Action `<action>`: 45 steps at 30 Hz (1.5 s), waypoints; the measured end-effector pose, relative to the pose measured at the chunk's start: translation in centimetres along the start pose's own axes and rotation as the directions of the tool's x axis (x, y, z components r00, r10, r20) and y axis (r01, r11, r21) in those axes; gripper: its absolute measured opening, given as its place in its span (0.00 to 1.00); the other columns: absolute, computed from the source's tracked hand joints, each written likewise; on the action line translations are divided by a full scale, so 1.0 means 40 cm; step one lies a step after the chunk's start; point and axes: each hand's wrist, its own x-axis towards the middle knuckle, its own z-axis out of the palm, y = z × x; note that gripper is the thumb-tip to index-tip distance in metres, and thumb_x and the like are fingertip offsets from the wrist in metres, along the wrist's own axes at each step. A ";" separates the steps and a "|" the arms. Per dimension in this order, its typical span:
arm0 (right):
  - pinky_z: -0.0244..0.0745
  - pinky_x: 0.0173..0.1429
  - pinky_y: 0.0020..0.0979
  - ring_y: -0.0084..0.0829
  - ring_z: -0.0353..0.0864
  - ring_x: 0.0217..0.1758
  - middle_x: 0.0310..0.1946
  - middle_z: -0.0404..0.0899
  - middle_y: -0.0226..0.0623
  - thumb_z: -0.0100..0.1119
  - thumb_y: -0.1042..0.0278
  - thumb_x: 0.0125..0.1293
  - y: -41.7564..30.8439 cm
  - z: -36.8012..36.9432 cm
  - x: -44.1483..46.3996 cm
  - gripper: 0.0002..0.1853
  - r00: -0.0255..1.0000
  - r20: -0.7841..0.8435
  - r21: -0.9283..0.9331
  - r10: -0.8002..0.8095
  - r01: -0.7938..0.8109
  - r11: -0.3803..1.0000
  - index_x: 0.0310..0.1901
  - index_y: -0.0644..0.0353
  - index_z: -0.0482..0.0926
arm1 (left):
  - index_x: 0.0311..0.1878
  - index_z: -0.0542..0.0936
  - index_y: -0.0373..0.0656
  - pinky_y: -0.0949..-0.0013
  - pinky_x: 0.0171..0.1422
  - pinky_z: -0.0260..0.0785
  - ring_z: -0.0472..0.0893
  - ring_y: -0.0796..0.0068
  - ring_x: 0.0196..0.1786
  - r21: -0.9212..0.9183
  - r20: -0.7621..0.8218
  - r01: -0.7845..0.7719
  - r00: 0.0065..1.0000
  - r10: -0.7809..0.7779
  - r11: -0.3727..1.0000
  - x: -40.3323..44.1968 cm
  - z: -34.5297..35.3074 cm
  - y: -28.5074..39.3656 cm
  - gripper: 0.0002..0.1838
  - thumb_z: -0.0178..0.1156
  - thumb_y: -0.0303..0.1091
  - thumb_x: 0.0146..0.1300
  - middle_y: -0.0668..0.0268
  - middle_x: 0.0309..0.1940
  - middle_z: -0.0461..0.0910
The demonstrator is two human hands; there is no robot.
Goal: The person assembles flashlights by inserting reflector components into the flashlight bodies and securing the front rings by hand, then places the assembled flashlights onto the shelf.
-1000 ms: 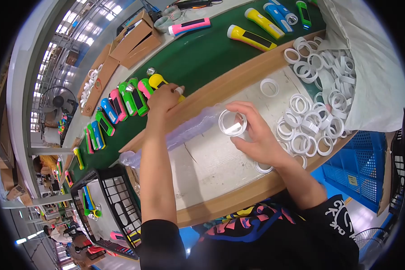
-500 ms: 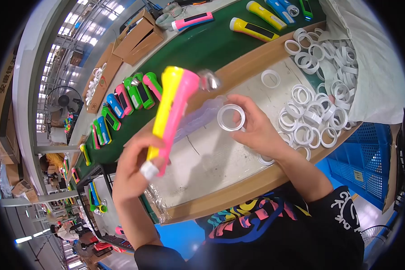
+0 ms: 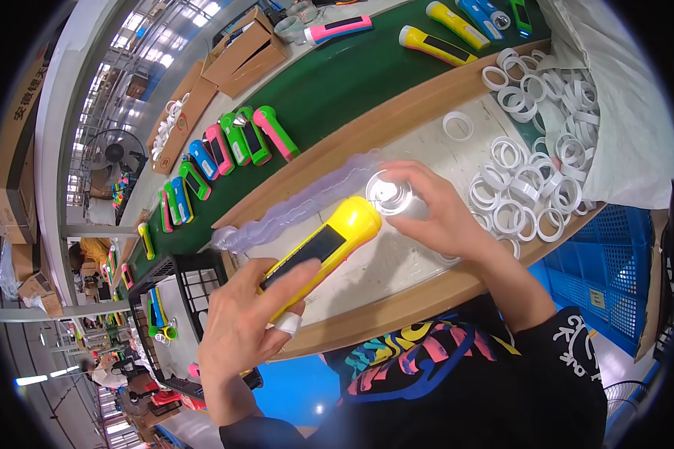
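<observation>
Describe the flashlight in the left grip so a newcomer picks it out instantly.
Start at the cardboard-walled white tray beside the green surface. Over it, the left grip holds a yellow flashlight aslant, wide end toward the right grip. Unlike the yellow ones lying on the green surface, this one is held up, its dark panel facing the camera.

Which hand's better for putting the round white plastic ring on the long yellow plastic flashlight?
Probably the right hand: it holds the ring close to the flashlight, whose narrow end the left hand grips.
</observation>
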 end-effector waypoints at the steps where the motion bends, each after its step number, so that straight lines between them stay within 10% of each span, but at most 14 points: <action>1: 0.67 0.61 0.30 0.37 0.73 0.57 0.59 0.66 0.44 0.59 0.82 0.52 -0.014 -0.003 -0.001 0.26 1.000 0.004 0.004 -0.002 0.002 1.000 0.55 0.64 0.68 | 0.54 0.77 0.52 0.62 0.33 0.72 0.79 0.58 0.34 0.001 -0.001 0.005 1.000 -0.005 1.000 0.005 -0.003 0.004 0.28 0.65 0.27 0.43 0.56 0.37 0.76; 8: 0.67 0.61 0.38 0.48 0.71 0.58 0.58 0.67 0.48 0.61 0.74 0.53 -0.088 -0.042 -0.018 0.33 0.970 0.222 -0.293 -0.098 0.162 0.942 0.62 0.63 0.62 | 0.54 0.76 0.43 0.64 0.32 0.71 0.78 0.59 0.32 0.035 0.005 -0.088 0.996 0.087 0.996 0.019 0.002 0.015 0.27 0.69 0.33 0.46 0.58 0.35 0.76; 13: 0.64 0.64 0.37 0.44 0.69 0.61 0.59 0.67 0.48 0.60 0.70 0.58 -0.087 -0.092 -0.028 0.34 0.881 0.462 0.092 -0.103 0.068 0.993 0.65 0.62 0.59 | 0.52 0.77 0.41 0.67 0.37 0.71 0.79 0.62 0.33 -0.245 -0.058 -0.078 0.996 0.066 0.966 -0.021 0.041 -0.013 0.27 0.70 0.33 0.46 0.58 0.36 0.78; 20: 0.60 0.62 0.51 0.53 0.67 0.60 0.59 0.65 0.53 0.56 0.48 0.60 -0.128 -0.025 -0.029 0.33 0.822 0.167 0.186 -0.544 0.516 0.836 0.60 0.62 0.61 | 0.60 0.72 0.38 0.70 0.59 0.65 0.76 0.71 0.54 -0.879 0.257 0.301 0.952 -0.166 0.368 -0.093 0.161 0.032 0.30 0.68 0.34 0.53 0.58 0.51 0.78; 24: 0.72 0.50 0.43 0.49 0.75 0.49 0.45 0.75 0.49 0.51 0.57 0.62 -0.214 -0.058 -0.038 0.21 0.718 0.096 0.170 -0.689 0.670 0.722 0.49 0.67 0.70 | 0.58 0.74 0.36 0.67 0.48 0.73 0.82 0.60 0.44 -0.772 -0.040 -0.119 0.989 0.140 0.624 -0.076 0.116 0.042 0.31 0.70 0.33 0.50 0.52 0.43 0.79; 28: 0.69 0.54 0.32 0.33 0.75 0.45 0.40 0.75 0.35 0.43 0.57 0.67 -0.042 0.026 -0.005 0.17 0.950 0.143 0.289 0.278 -0.309 0.906 0.46 0.61 0.72 | 0.56 0.76 0.47 0.69 0.32 0.72 0.77 0.66 0.32 0.109 -0.227 -0.137 0.961 0.159 0.985 -0.005 0.168 0.035 0.28 0.66 0.32 0.47 0.57 0.43 0.76; 30: 0.68 0.57 0.31 0.31 0.75 0.49 0.42 0.76 0.34 0.37 0.56 0.72 -0.008 0.057 0.008 0.20 0.563 0.430 0.623 0.706 -0.751 0.218 0.50 0.62 0.71 | 0.55 0.77 0.54 0.73 0.27 0.68 0.71 0.72 0.29 0.474 -0.146 -0.232 0.931 0.335 0.850 0.021 0.199 0.006 0.26 0.60 0.30 0.47 0.60 0.49 0.73; 33: 0.67 0.58 0.32 0.30 0.73 0.55 0.48 0.75 0.35 0.35 0.53 0.73 -0.042 0.027 -0.006 0.22 0.674 0.467 0.768 0.572 -0.630 0.117 0.53 0.62 0.71 | 0.53 0.79 0.52 0.73 0.31 0.68 0.74 0.69 0.32 0.452 -0.303 -0.233 0.868 0.394 0.861 0.011 0.209 -0.037 0.26 0.63 0.30 0.45 0.59 0.47 0.76; 36: 0.65 0.62 0.38 0.44 0.71 0.59 0.55 0.70 0.47 0.39 0.57 0.68 -0.111 -0.013 -0.023 0.21 0.992 0.124 0.277 0.031 -0.065 0.959 0.52 0.65 0.71 | 0.55 0.78 0.44 0.67 0.48 0.73 0.80 0.61 0.44 -0.503 -0.233 -0.114 0.972 -0.008 0.857 -0.023 0.219 0.000 0.30 0.72 0.28 0.43 0.55 0.46 0.78; 37: 0.64 0.63 0.40 0.49 0.72 0.56 0.52 0.72 0.49 0.39 0.61 0.66 -0.097 -0.009 -0.032 0.19 0.927 0.080 0.086 -0.368 0.361 0.929 0.47 0.65 0.74 | 0.55 0.77 0.43 0.67 0.51 0.73 0.80 0.61 0.46 -0.629 -0.123 -0.067 0.992 -0.014 0.775 -0.025 0.209 0.009 0.30 0.71 0.27 0.45 0.55 0.46 0.79; 40: 0.70 0.55 0.36 0.43 0.78 0.47 0.42 0.77 0.49 0.41 0.61 0.65 -0.080 0.010 -0.049 0.17 0.989 -0.002 0.252 -0.145 0.140 0.957 0.40 0.65 0.77 | 0.57 0.77 0.46 0.69 0.44 0.75 0.81 0.63 0.42 -0.548 -0.112 -0.082 0.993 0.024 0.833 -0.004 0.193 0.023 0.30 0.69 0.27 0.45 0.57 0.45 0.79; 41: 0.72 0.51 0.33 0.35 0.78 0.44 0.39 0.79 0.44 0.43 0.59 0.66 -0.105 -0.009 -0.002 0.16 0.896 0.171 0.367 0.410 -0.444 0.817 0.36 0.64 0.77 | 0.56 0.77 0.49 0.69 0.40 0.74 0.79 0.64 0.37 -0.260 -0.160 -0.103 0.985 0.062 0.960 0.008 0.197 0.032 0.31 0.68 0.26 0.43 0.58 0.45 0.78; 42: 0.72 0.49 0.31 0.29 0.78 0.41 0.36 0.79 0.38 0.45 0.59 0.67 -0.058 0.015 0.021 0.16 0.657 0.340 0.706 0.673 -0.651 0.279 0.35 0.62 0.77 | 0.56 0.77 0.52 0.69 0.35 0.73 0.78 0.66 0.33 0.057 -0.191 -0.106 0.975 0.115 0.993 0.022 0.201 0.040 0.32 0.68 0.26 0.41 0.60 0.45 0.77; 45: 0.70 0.53 0.31 0.29 0.76 0.45 0.38 0.77 0.36 0.44 0.58 0.68 -0.049 0.012 0.025 0.16 0.695 0.324 0.703 0.642 -0.631 0.329 0.39 0.62 0.76 | 0.55 0.77 0.55 0.69 0.29 0.70 0.74 0.68 0.29 0.182 -0.301 -0.148 0.933 0.199 0.972 0.029 0.246 -0.003 0.34 0.67 0.25 0.38 0.61 0.44 0.76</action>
